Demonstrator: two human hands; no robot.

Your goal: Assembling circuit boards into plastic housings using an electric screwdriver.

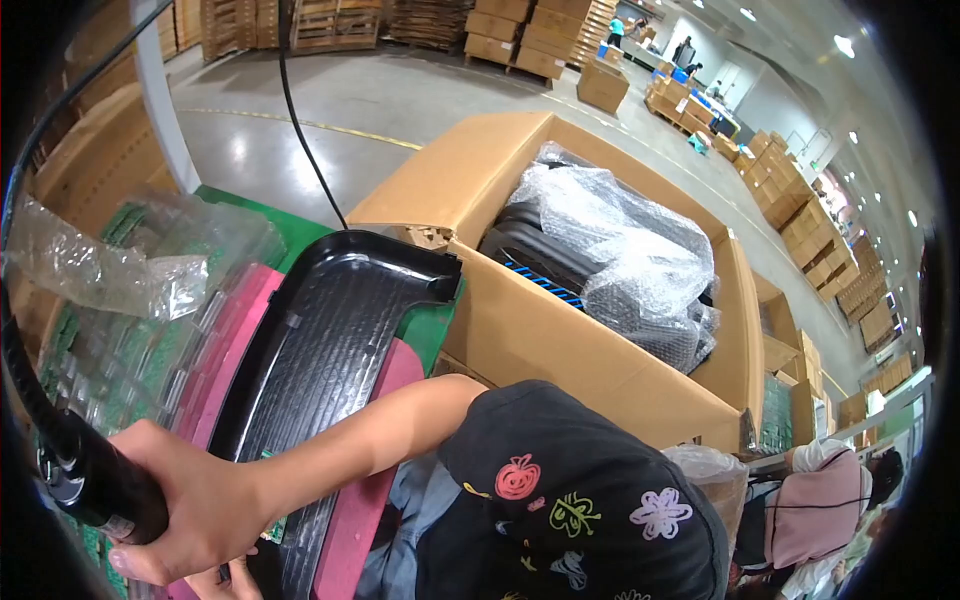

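My right hand [195,500] is wrapped round a black corded electric screwdriver [125,500], held upright at the lower left. Low in the picture and partly behind it is my left hand [235,580]; its visible fingers are bent, and what they hold is hidden. Under my right forearm lies a long black plastic housing [320,310], hollow side up, on pink pads [395,375]. A small piece of green circuit board [275,528] shows by the housing near my hands. The tool's tip is out of sight.
Left of the housing are several green circuit boards [100,370] in clear plastic trays and a clear bag [170,280]. Beyond stands an open cardboard box [590,340] with black parts under bubble wrap [640,250]. A black cable [295,120] hangs down. A person [815,500] is at right.
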